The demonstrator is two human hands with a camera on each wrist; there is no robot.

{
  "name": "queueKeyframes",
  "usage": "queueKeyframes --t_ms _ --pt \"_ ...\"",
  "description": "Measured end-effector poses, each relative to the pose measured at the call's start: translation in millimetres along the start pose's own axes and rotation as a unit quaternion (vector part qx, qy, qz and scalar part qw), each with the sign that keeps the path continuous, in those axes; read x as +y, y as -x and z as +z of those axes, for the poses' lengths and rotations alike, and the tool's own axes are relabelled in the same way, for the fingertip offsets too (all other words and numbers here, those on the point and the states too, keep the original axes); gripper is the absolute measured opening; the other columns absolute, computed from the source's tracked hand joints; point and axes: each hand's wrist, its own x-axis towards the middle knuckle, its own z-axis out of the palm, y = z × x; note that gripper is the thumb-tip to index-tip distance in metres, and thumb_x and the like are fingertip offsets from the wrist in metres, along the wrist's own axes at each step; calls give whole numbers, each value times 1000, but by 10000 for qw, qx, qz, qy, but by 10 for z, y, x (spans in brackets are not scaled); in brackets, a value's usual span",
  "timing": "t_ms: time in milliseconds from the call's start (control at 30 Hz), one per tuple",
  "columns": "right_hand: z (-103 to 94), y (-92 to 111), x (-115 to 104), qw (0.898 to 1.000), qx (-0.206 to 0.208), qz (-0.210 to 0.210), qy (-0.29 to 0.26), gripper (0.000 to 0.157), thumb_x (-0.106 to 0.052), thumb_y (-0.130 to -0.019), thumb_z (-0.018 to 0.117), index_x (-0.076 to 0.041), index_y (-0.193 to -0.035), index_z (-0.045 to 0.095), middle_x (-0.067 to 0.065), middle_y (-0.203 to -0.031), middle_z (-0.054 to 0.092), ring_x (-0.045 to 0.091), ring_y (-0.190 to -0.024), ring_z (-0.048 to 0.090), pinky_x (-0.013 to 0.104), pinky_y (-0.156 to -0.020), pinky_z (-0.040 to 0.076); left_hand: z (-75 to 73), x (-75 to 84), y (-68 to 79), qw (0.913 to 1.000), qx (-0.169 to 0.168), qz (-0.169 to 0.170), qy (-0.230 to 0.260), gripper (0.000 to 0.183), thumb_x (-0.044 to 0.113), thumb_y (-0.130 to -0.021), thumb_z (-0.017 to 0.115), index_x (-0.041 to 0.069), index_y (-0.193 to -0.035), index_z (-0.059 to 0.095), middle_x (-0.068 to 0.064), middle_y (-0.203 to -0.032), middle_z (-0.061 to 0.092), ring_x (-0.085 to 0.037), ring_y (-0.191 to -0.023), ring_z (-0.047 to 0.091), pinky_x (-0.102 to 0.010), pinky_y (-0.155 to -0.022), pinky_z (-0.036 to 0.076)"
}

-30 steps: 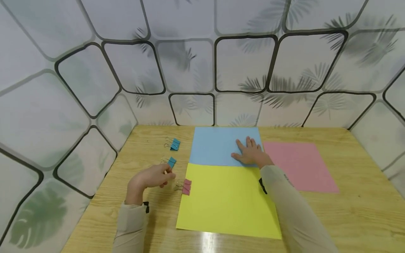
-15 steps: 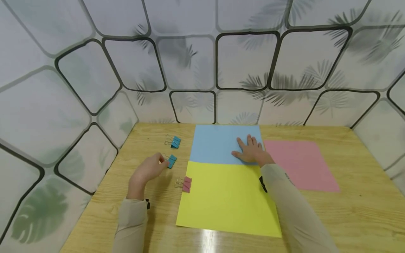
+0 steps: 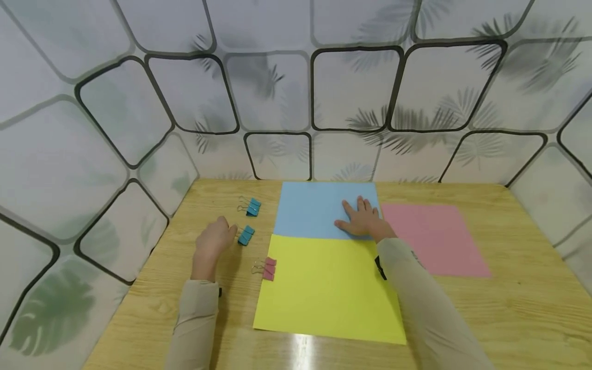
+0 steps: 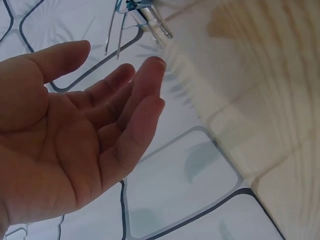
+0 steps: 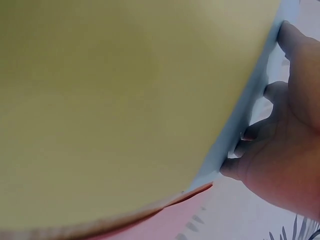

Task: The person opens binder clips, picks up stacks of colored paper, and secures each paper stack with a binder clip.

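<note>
My left hand (image 3: 214, 240) is over the table at the left, its fingertips beside the wire-handle end of the nearer blue binder clip (image 3: 246, 235). In the left wrist view its fingers are loosely bent, with nothing between them and the thumb. The wire handles of a blue clip (image 4: 134, 6) show just past the fingertips there. My right hand (image 3: 363, 221) rests with fingers spread on the light blue sheet (image 3: 310, 205). In front lies the yellow sheet (image 3: 328, 288), meeting the blue one. A pink binder clip (image 3: 269, 269) sits at the yellow sheet's left edge.
Another blue binder clip (image 3: 253, 206) lies farther back on the wooden table (image 3: 522, 313). To the right of the blue and yellow sheets is a pink sheet (image 3: 439, 236), partly behind my right sleeve. Patterned walls (image 3: 356, 92) stand at the table's back and left.
My left hand has moved away from me and to the left, from near the pink clip to the handle side of the nearer blue clip. The right hand stays on the blue sheet.
</note>
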Motion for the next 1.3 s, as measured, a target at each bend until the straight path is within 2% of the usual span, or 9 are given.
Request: queueKeyframes --t_ms 167,267,400,533,633,767,867,1067,1300 --pt "-9 -5 -14 10000 44 -24 0 80 -56 -103 37 -8 -160 8 37 -158 -8 54 -146 -5 71 -114 8 13 -29 -59 9999 16 47 138 36 28 -107 40 -4 -117 55 -17 -98 62 -27 -76 56 -39 -61 44" --pt "-19 7 -19 10000 69 6 -56 80 -55 -103 39 -8 -160 9 37 -158 -7 53 -146 -4 70 -115 9 7 -15 -68 9998 44 127 178 31 26 -106 43 -1 -103 58 -10 -82 57 -21 -66 50 -34 -56 40" --pt "-19 23 -24 9999 64 83 -88 80 -55 -103 40 -8 -160 10 37 -158 -7 53 -146 -3 69 -115 10 12 11 -70 9995 46 192 233 29 23 -104 45 6 -81 51 -3 -66 44 -16 -57 41 -30 -51 34" --pt "-16 17 -25 9999 54 105 -120 80 -56 -103 39 -7 -160 10 37 -158 -7 53 -146 -3 69 -115 9 24 20 -66 9992 148 220 289 34 21 -104 47 11 -72 45 0 -59 37 -14 -52 35 -27 -48 30" --pt "-16 11 -27 9998 54 120 -123 80 -56 -103 39 -8 -160 9 35 -159 -7 52 -147 -4 69 -116 8 34 20 -64 9989 195 209 384 34 21 -103 47 9 -71 46 0 -59 37 -14 -52 34 -27 -48 29" --pt "-21 22 -35 9998 60 120 -110 80 -55 -103 40 -9 -160 9 35 -159 -7 51 -147 -5 68 -116 8 53 11 -65 9979 256 270 536 24 21 -103 47 1 -97 58 -9 -80 57 -19 -63 46 -30 -53 37" --pt "-21 51 -42 9998 96 76 -156 79 -54 -103 40 -7 -160 10 36 -158 -6 53 -146 -4 69 -115 8 70 12 -64 9970 318 355 602 25 20 -103 46 0 -108 60 -13 -92 62 -22 -70 52 -32 -57 40" --pt "-16 76 -41 9997 146 56 -194 79 -53 -103 40 -7 -160 10 36 -158 -6 53 -147 -4 70 -115 8 81 5 -49 9944 400 506 838 19 16 -97 48 4 -88 60 -6 -73 53 -18 -62 47 -29 -52 35" --pt "-6 53 -31 9997 130 59 -185 80 -54 -103 40 -8 -160 8 36 -158 -9 52 -147 -6 69 -115 6 25 -13 -5 9874 436 591 1404 19 13 -96 42 2 -87 55 -6 -73 50 -18 -63 45 -29 -53 36"
